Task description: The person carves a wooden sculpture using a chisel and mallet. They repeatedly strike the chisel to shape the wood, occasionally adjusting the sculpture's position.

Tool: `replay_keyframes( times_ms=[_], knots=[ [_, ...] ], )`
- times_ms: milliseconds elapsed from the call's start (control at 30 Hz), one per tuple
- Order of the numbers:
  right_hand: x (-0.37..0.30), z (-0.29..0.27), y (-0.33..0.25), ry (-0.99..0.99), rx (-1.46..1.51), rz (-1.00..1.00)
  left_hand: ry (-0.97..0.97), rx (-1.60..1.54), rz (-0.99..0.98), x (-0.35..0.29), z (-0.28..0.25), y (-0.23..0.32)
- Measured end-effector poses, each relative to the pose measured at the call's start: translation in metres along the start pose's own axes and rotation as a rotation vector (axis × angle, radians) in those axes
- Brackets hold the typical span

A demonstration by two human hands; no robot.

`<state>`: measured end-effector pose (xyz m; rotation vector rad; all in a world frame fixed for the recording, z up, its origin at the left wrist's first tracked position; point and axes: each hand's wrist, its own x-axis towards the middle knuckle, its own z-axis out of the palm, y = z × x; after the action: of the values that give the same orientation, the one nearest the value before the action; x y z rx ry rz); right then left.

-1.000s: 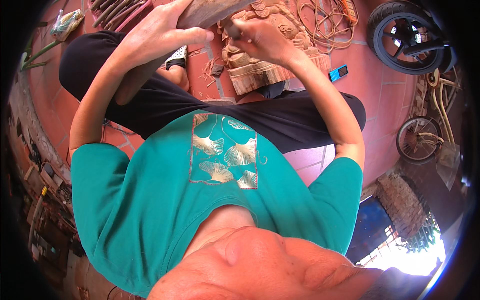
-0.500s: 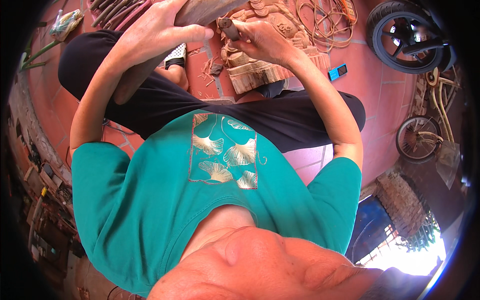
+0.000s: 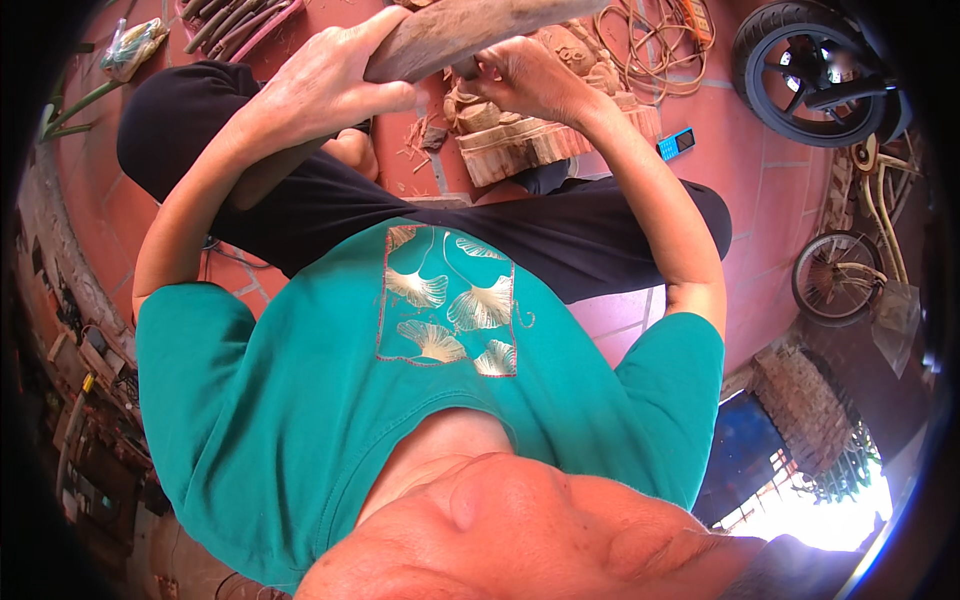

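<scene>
My left hand (image 3: pixel 320 85) is closed round a long, thick wooden mallet (image 3: pixel 460 38), whose wide part slants up to the right in front of the carving. Its lower end runs back under my left forearm. Under the mallet, my right hand (image 3: pixel 530 75) is closed on what looks like a chisel (image 3: pixel 465 68); only a bit of its dark handle shows and the blade is hidden. Whether mallet and handle touch I cannot tell. Just beyond my right hand, a carved wooden block (image 3: pixel 520 145) with figures in relief stands on the floor between my legs.
Wood shavings (image 3: pixel 415 150) lie left of the carving on the red tiles. A pink basket (image 3: pixel 262 30) of dark-handled tools stands at upper left. A coiled cord (image 3: pixel 640 70), a blue phone (image 3: pixel 676 143) and a motorbike wheel (image 3: pixel 790 75) are at right.
The mallet has swung to the right and now covers the end of the chisel handle that showed before. My left hand has shifted slightly with it; my right hand stays nearly in place.
</scene>
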<state>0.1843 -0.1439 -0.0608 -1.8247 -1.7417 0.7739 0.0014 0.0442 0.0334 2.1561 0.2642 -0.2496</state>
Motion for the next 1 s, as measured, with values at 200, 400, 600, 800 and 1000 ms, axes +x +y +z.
replay_keyframes(
  times_ms=[200, 400, 600, 800, 1000],
  knots=[
    [0.002, -0.002, -0.002, 0.044, 0.011, -0.038, 0.214, -0.014, 0.215, 0.001, 0.004, -0.008],
    [0.001, -0.001, -0.009, -0.045, -0.024, 0.019, 0.009, 0.117, 0.033, 0.002, 0.005, -0.016],
    [-0.004, 0.017, -0.030, -0.080, -0.182, -0.114, 0.238, 0.057, 0.179, 0.004, -0.001, -0.019],
    [-0.005, -0.011, -0.017, 0.160, 0.053, 0.177, 0.079, -0.069, -0.054, 0.000, -0.025, 0.015],
    [-0.007, 0.001, -0.009, 0.183, 0.124, 0.136, 0.070, -0.053, -0.062, -0.002, -0.027, 0.020]
  ],
)
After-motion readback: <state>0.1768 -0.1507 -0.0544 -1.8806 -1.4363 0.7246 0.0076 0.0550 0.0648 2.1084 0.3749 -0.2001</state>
